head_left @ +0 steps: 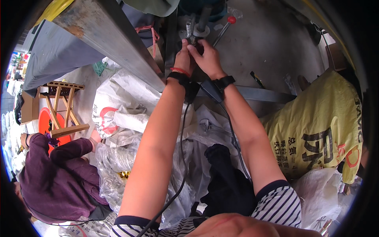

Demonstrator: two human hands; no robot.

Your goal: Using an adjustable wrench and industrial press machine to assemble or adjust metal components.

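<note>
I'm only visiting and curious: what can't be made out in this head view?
- The small part between the left hand and right hand: hidden by fingers.
- The machine above: cut off by the top edge.
- The co-worker's hands: hidden behind purple sleeves.

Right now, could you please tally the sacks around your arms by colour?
White woven sacks: 1
Yellow sacks: 1
Clear plastic bags: 1
Total: 3, though crumpled white sacking between the arms may hide more.
</note>
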